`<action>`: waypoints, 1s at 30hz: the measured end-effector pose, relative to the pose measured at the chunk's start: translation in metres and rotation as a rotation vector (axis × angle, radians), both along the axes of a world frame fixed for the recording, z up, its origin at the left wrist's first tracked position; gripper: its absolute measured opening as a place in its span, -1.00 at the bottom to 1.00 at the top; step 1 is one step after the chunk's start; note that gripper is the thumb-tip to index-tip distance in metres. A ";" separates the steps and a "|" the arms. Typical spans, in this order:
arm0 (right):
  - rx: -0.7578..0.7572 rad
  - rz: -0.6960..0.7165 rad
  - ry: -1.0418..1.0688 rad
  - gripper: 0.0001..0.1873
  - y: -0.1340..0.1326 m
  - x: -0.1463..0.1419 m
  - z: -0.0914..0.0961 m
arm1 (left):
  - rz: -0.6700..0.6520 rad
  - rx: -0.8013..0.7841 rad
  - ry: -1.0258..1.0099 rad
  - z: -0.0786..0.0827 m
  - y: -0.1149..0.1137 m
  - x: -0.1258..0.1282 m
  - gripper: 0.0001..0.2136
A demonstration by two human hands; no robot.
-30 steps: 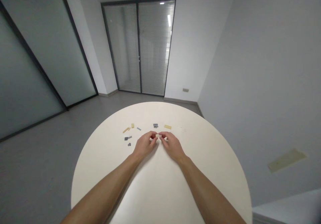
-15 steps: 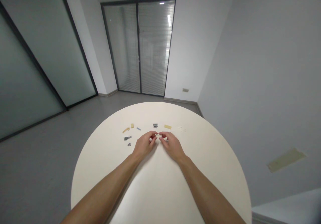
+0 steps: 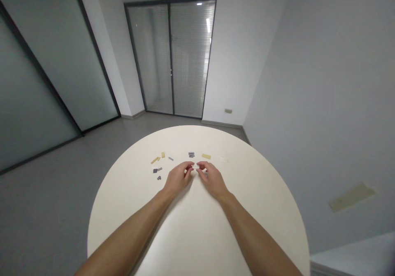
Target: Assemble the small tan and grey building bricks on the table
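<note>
Working left to right across the smooth, cream round tabletop [image 3: 262, 185]: small grey plastic bricks [image 3: 156, 170] and slender tan plates [image 3: 155, 160] lie beyond your left hand [image 3: 177, 178]. Its fingertips [image 3: 188, 167] are nearly closed, pinching a small cream plastic piece [image 3: 195, 167] with your right hand [image 3: 212, 180], whose fingertips [image 3: 198, 167] meet it opposite. Farther out sit a stacked grey brick [image 3: 191, 154], a flat rectangular tan plate [image 3: 206, 156] and pale, thin pieces [image 3: 224, 158].

soft overhead light — dim corners, fisheye-bent edges, faint hand shadows.
</note>
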State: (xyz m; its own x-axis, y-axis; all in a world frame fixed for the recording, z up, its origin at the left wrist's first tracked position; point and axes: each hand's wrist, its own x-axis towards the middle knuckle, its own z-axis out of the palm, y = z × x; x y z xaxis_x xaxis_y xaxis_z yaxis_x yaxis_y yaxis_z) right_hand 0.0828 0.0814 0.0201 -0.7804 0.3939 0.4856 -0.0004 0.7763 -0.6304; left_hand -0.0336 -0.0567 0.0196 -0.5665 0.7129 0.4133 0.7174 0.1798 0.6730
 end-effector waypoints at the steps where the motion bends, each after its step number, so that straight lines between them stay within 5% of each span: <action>1: -0.001 -0.001 -0.002 -0.78 0.000 0.000 0.000 | 0.003 -0.001 0.005 0.000 0.000 0.000 -0.74; 30: -0.007 -0.002 -0.024 -0.78 0.000 0.000 0.000 | 0.013 -0.025 0.001 0.002 -0.001 0.002 -0.73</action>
State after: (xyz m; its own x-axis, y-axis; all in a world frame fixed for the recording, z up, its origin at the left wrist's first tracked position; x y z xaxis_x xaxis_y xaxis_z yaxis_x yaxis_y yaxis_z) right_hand 0.0830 0.0815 0.0204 -0.7910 0.3987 0.4641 0.0163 0.7720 -0.6354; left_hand -0.0318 -0.0576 0.0218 -0.5751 0.7157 0.3963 0.7156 0.2054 0.6676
